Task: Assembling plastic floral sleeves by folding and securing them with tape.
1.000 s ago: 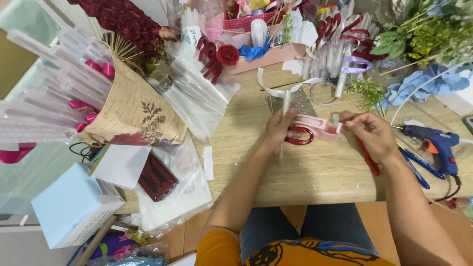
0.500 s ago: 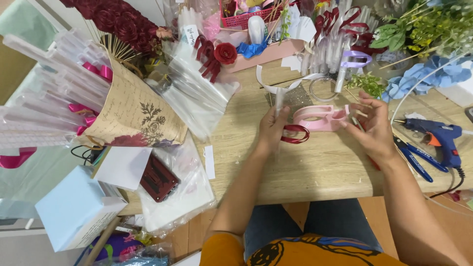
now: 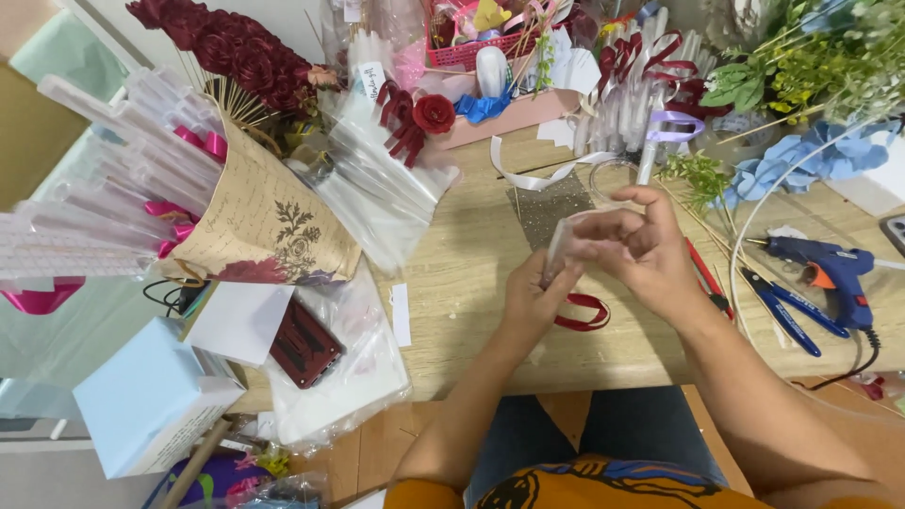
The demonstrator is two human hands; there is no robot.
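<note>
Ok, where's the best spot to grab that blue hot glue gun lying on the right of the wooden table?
Take the blue hot glue gun by its handle, the part angling down toward the black cord. It lies flat on its side on the wooden table, nozzle pointing left, so come from above on the right side, likely safest away from the orange tip and the blue-handled pliers beside it.

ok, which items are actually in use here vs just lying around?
In use:
left hand
right hand
pale pink ribbon strip held between both hands

Lying about:
red ribbon loop
blue glue gun
blue-handled pliers
paper-wrapped bouquet
</note>
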